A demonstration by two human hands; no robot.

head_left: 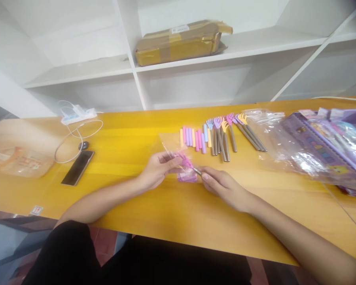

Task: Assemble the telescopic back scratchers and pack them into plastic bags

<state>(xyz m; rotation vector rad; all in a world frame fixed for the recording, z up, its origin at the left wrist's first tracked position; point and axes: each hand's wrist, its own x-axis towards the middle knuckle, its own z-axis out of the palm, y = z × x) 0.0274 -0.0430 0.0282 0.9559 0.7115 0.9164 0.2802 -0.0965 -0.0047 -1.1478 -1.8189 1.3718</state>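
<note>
My right hand (218,183) is closed around the metal handle of a small back scratcher. Its pink claw head (186,161) points left, against or inside a clear plastic bag (170,143); which of the two I cannot tell. The bag is pinched in the fingers of my left hand (158,170). Just below the claw, a pink-purple printed piece (187,176) shows. Beyond my hands lie several pastel grip tubes (192,137) in a row. To their right are several back scratchers (224,138) with metal handles and coloured claws.
Clear plastic bags (302,158) and purple printed packs (329,146) are piled at the right. A phone (78,168), a dark mouse (83,145), a white power strip (78,115) and an orange-printed bag (20,162) lie left. A taped parcel (180,45) sits on the shelf behind.
</note>
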